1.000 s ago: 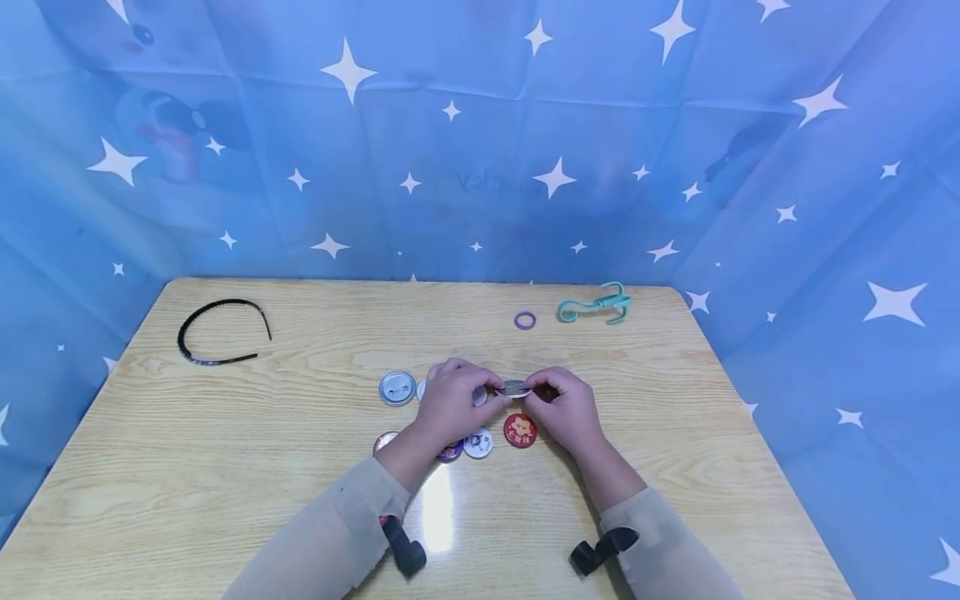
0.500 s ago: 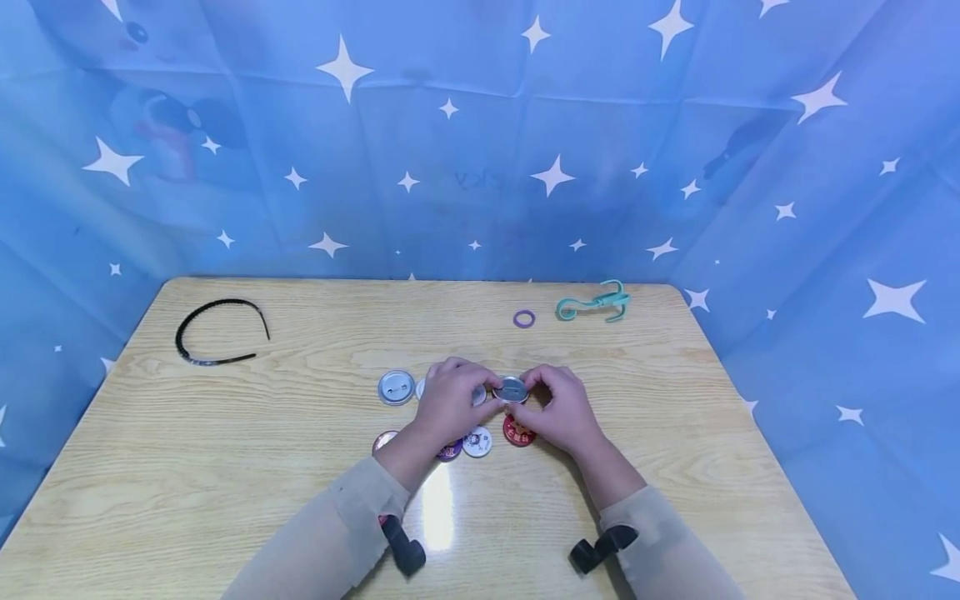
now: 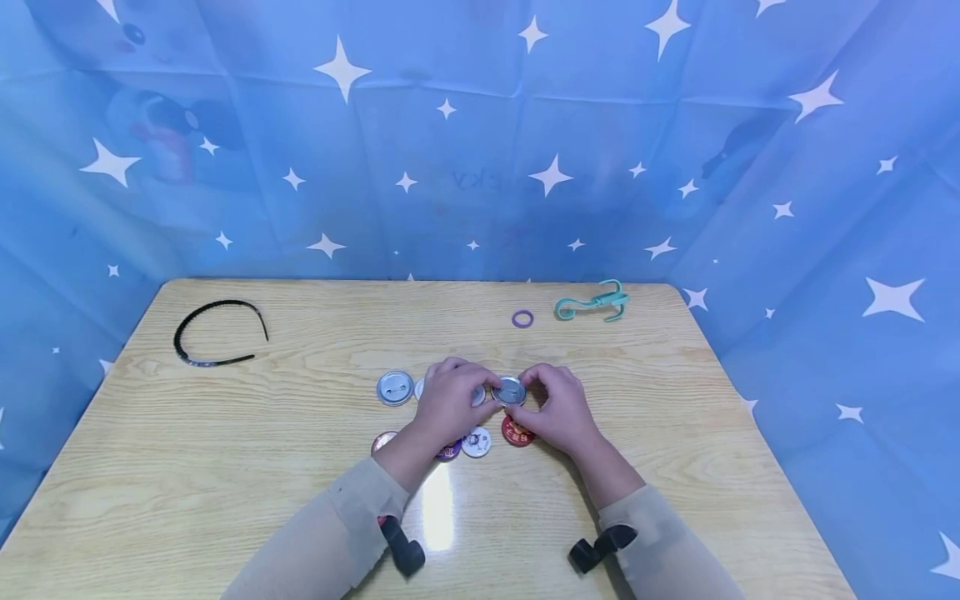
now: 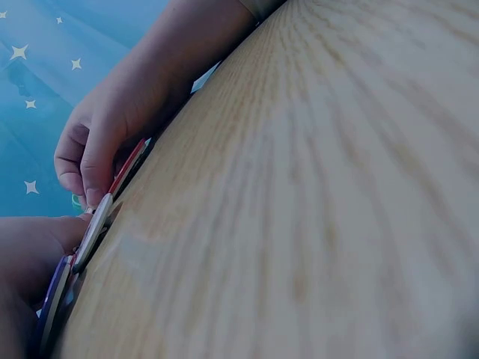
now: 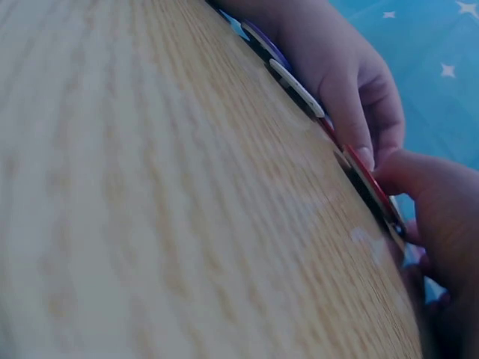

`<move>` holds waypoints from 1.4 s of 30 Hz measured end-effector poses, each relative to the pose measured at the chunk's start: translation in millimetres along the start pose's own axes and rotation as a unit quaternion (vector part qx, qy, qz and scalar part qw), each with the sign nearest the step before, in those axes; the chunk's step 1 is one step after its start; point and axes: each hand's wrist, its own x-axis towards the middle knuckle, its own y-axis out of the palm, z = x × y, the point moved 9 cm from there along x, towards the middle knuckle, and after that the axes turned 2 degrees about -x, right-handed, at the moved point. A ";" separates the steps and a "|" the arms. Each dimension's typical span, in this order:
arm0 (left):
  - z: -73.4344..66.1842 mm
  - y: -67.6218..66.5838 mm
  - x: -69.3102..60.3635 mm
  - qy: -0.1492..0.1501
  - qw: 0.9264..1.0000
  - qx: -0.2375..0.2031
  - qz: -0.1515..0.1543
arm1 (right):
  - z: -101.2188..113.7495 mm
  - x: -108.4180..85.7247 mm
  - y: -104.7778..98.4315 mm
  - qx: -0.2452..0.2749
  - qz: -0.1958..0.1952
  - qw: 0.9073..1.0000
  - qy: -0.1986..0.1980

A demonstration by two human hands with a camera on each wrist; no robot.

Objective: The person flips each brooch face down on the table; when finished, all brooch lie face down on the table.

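In the head view, my left hand (image 3: 452,402) and right hand (image 3: 561,408) hold a round pin badge (image 3: 510,391) between them, thumb and fingers at its opposite edges. Its silver back with the pin faces up. Just below it lies a red badge (image 3: 517,432), partly behind the right thumb. A white badge (image 3: 476,442), a purple badge (image 3: 449,451) and another badge (image 3: 383,440) line up to its left, the last two partly covered by the left arm. Behind the left hand sits a silver-backed badge (image 3: 395,387); others beside it are mostly hidden.
A black headband (image 3: 180,337) lies at the table's far left. Toward the back right are a purple ring (image 3: 522,319) and a teal claw-like clip (image 3: 596,302). A blue starry curtain (image 3: 480,167) hangs along the table's back edge.
The held badge has turned from nearly edge-on to lying flatter, its pin side now showing fully. Both hands stay almost in place; the right thumb has shifted over part of the red badge.
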 end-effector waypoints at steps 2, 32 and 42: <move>0.1 -0.1 0.0 0.001 1.000 0.001 -0.001 | 0.5 0.0 0.1 -0.002 0.000 1.000 -0.002; -11.4 -1.2 0.5 0.066 0.994 0.089 0.004 | 9.8 1.5 -5.3 0.002 -0.037 0.999 -0.014; -13.4 -14.1 -5.9 0.078 0.995 0.064 -0.023 | 30.5 -0.5 -12.2 -0.026 -0.097 0.991 -0.086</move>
